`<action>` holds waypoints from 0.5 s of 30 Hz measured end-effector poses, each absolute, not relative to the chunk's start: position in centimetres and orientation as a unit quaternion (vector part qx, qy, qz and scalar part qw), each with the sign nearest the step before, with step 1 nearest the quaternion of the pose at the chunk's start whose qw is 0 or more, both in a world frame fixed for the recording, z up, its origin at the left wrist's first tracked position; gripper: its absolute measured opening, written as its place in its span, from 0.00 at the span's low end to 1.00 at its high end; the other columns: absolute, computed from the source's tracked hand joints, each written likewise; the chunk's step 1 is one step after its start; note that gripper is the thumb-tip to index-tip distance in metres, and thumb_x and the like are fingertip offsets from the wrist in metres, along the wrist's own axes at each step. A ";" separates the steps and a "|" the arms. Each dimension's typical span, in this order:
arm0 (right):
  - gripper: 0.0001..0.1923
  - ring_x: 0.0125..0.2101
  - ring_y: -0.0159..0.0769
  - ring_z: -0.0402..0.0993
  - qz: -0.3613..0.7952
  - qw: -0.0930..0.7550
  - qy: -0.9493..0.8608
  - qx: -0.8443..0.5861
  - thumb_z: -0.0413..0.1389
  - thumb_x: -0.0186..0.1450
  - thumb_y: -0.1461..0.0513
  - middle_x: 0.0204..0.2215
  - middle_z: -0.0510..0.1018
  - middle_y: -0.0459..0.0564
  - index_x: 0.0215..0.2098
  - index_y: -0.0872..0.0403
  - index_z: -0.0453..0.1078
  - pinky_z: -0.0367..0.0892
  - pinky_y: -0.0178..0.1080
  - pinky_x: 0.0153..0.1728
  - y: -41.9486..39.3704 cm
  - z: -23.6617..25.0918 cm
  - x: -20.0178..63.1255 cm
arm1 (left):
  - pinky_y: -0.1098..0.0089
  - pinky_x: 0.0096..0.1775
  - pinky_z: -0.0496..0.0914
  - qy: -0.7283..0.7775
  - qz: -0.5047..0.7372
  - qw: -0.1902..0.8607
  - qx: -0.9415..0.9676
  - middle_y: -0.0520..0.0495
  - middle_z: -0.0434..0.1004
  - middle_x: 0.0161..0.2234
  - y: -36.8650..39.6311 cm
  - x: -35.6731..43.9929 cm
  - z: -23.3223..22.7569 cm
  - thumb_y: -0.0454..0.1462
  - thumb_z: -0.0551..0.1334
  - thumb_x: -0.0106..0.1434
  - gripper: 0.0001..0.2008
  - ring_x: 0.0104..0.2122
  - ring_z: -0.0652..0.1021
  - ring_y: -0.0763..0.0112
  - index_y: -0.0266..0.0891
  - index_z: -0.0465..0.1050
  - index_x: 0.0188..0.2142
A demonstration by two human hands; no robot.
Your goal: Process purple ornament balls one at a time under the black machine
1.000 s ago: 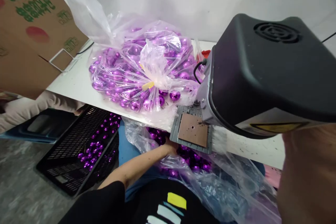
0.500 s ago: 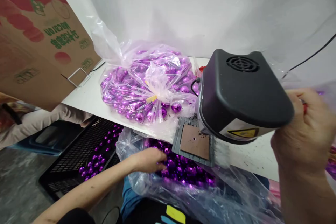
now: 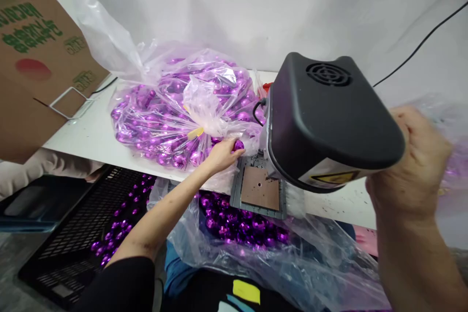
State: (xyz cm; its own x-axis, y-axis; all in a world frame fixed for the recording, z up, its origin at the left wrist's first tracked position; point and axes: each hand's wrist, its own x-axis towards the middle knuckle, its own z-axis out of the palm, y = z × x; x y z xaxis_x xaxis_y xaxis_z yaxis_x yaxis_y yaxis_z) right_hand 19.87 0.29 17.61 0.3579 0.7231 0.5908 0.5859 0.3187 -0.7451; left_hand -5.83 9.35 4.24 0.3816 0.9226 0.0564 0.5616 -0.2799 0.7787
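While my left hand (image 3: 221,155) carries a purple ball (image 3: 238,145) up to the front edge of the desk (image 3: 95,131), I want to keep it pinched lightly at the fingertips, so the shiny skin is not scuffed and the ball can go down cleanly on the brown plate (image 3: 260,188) under the black machine head (image 3: 329,122). I judge that the ball needs to sit over the small hole in that plate, so I should bring it in low and from the left, clear of the head's underside.

My right hand (image 3: 407,165) is clenched at the right of the machine head; it seems to grip a handle or a fold of plastic, but blur hides which.

That ball is small, round, mirror-bright and violet, just off the plate's left corner and touching the tied clear bag (image 3: 179,107) of like balls that lies on the desk. More of them fill an open bag (image 3: 241,224) on my lap below the desk edge, and some lie in a black crate (image 3: 73,234) to the left.
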 end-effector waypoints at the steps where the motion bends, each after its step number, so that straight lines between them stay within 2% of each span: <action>1: 0.25 0.25 0.19 0.56 0.056 0.585 -0.568 -0.577 0.54 0.66 0.43 0.21 0.61 0.44 0.29 0.58 0.69 0.51 0.28 0.25 0.3 17.6 19.8 | 0.62 0.43 0.72 0.473 0.273 0.431 0.718 0.40 0.77 0.46 8.1 -6.6 4.5 0.44 0.62 0.67 0.18 0.43 0.79 0.59 0.39 0.70 0.53; 4: 0.25 0.24 0.19 0.56 0.056 0.594 -0.565 -0.570 0.54 0.66 0.44 0.21 0.61 0.44 0.29 0.58 0.69 0.51 0.28 0.25 0.3 17.5 19.7 | 0.66 0.34 0.74 0.369 0.295 0.719 0.509 0.41 0.78 0.44 4.0 -8.1 4.5 0.50 0.61 0.66 0.27 0.36 0.82 0.62 0.42 0.64 0.60; 7: 0.18 0.23 0.19 0.57 0.054 0.605 -0.558 -0.566 0.56 0.66 0.50 0.21 0.62 0.43 0.31 0.57 0.69 0.52 0.29 0.25 0.4 17.3 19.7 | 0.65 0.36 0.76 0.301 0.287 0.831 0.369 0.42 0.79 0.39 1.2 -7.5 3.1 0.52 0.65 0.62 0.26 0.35 0.83 0.61 0.40 0.68 0.54; 9: 0.15 0.23 0.19 0.58 0.060 0.611 -0.559 -0.558 0.57 0.66 0.52 0.20 0.62 0.43 0.31 0.57 0.69 0.53 0.28 0.26 0.4 17.2 19.7 | 0.68 0.33 0.75 0.325 0.287 0.828 0.355 0.45 0.78 0.34 0.4 -6.5 2.0 0.54 0.66 0.61 0.25 0.30 0.82 0.65 0.38 0.70 0.48; 12: 0.20 0.24 0.19 0.57 0.072 0.612 -0.562 -0.551 0.56 0.66 0.49 0.21 0.62 0.44 0.30 0.58 0.69 0.53 0.28 0.25 0.4 17.4 19.6 | 0.73 0.29 0.71 0.403 0.317 0.742 0.430 0.48 0.78 0.34 0.3 -5.2 0.9 0.54 0.66 0.61 0.24 0.28 0.78 0.71 0.37 0.73 0.45; 15: 0.26 0.25 0.19 0.56 0.055 0.602 -0.569 -0.558 0.53 0.66 0.43 0.22 0.61 0.45 0.30 0.58 0.68 0.51 0.27 0.25 0.3 17.6 19.5 | 0.67 0.43 0.73 0.421 0.361 0.656 0.513 0.47 0.80 0.42 0.6 -4.5 0.5 0.50 0.69 0.60 0.24 0.40 0.79 0.66 0.38 0.72 0.50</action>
State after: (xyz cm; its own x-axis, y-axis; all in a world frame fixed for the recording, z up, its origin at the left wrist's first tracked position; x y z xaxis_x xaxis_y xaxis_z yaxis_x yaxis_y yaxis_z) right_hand 19.48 0.28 17.57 0.3456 0.7015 0.6232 0.5681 0.3722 -0.7340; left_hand -4.46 0.57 0.51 0.3859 0.9045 -0.1817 -0.0408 0.2135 0.9761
